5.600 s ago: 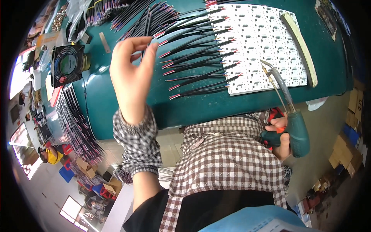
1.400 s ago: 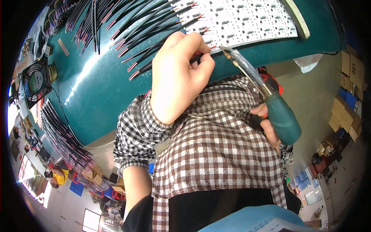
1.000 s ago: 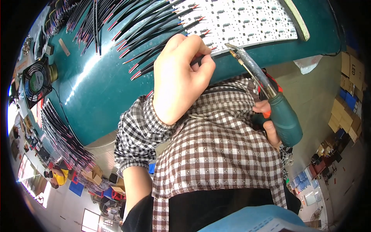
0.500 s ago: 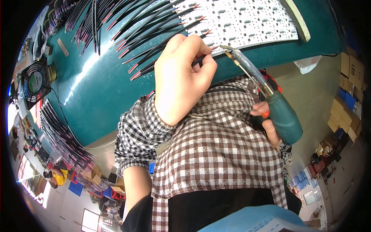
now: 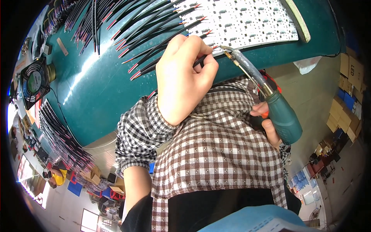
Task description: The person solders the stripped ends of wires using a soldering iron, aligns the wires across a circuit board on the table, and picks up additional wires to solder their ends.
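Note:
My left hand point(image 5: 181, 79) pinches a thin black cable point(image 5: 199, 61) between thumb and fingers. The cable's stripped red wire end points at the near edge of a white circuit board panel point(image 5: 255, 21). In my right hand point(image 5: 271, 132) is a soldering iron point(image 5: 285, 118) with a green handle, partly hiding the fingers. Its bent tip lies close to the wire end at the board's edge; whether they touch I cannot tell. Several black cables point(image 5: 154, 36) with red ends run from the board's left side across the green table.
The green tabletop point(image 5: 104, 104) carries more cable bundles point(image 5: 62, 139) at its left edge, near a black fan point(image 5: 34, 83). A pale curved strip point(image 5: 296, 19) borders the panel on the right. Cardboard boxes point(image 5: 349, 71) stand on the floor at far right.
My left hand has shifted very slightly to the right with the cable. The soldering iron stays almost in place, its tip a touch nearer the wire end.

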Demonstrator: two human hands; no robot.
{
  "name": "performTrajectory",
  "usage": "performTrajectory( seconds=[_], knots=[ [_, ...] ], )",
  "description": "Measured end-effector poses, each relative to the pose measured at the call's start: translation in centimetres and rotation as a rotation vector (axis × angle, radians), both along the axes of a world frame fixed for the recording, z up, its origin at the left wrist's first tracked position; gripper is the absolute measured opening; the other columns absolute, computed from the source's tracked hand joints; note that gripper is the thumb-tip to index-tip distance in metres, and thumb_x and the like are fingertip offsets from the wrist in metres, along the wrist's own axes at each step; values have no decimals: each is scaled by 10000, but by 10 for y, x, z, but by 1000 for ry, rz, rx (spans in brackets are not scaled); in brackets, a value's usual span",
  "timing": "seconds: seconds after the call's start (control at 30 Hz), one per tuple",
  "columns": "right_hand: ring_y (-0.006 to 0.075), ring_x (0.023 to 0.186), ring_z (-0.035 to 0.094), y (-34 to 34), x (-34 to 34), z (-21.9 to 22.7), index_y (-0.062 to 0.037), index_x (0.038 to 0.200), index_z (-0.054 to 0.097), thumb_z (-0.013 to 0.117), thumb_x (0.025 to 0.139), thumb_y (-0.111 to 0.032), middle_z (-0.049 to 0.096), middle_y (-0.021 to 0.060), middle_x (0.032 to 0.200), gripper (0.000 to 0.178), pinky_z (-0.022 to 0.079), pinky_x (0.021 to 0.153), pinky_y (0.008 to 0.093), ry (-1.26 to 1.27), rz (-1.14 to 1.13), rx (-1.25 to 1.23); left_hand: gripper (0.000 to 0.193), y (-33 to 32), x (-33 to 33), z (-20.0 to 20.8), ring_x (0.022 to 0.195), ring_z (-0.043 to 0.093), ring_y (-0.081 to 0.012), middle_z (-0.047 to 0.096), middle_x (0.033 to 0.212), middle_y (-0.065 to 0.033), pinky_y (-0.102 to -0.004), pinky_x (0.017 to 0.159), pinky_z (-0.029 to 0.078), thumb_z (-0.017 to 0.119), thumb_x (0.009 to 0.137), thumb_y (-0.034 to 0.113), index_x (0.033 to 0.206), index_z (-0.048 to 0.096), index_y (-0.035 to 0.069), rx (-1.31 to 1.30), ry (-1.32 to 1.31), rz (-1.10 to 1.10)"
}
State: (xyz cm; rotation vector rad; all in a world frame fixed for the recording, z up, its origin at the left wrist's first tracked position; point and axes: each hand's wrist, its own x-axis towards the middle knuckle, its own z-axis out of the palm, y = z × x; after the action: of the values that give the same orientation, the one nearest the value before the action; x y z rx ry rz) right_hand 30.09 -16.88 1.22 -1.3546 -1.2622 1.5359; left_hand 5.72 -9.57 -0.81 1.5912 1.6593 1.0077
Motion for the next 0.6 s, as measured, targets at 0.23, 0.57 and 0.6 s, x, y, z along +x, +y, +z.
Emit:
performTrajectory(
  seconds=[0.23, 0.57, 0.6],
  knots=[
    [244, 923, 671, 0, -2, 1, 88, 1137, 539, 774, 797, -114, 664, 145, 968, 461, 564, 846, 376, 11, -22, -18, 102, 1, 0, 1, 607, 527, -91, 547, 754, -40, -218, 559, 454, 676, 750, -32, 823, 613, 1, -9, -6, -7],
    [218, 875, 683, -10, 7, -8, 90, 1156, 539, 796, 768, -105, 684, 118, 888, 504, 567, 810, 356, -112, 0, 24, 101, 2, -2, 0, 602, 518, -95, 552, 744, -39, -223, 554, 447, 680, 740, -17, 816, 620, 10, -13, 1, -10],
    [218, 872, 684, -12, 7, -10, 94, 1157, 539, 800, 763, -103, 685, 113, 883, 512, 566, 812, 354, -110, -35, -11, 101, 2, -2, -1, 602, 518, -95, 552, 744, -39, -223, 554, 447, 680, 740, -17, 816, 620, 10, -14, 1, -11]
  ],
)
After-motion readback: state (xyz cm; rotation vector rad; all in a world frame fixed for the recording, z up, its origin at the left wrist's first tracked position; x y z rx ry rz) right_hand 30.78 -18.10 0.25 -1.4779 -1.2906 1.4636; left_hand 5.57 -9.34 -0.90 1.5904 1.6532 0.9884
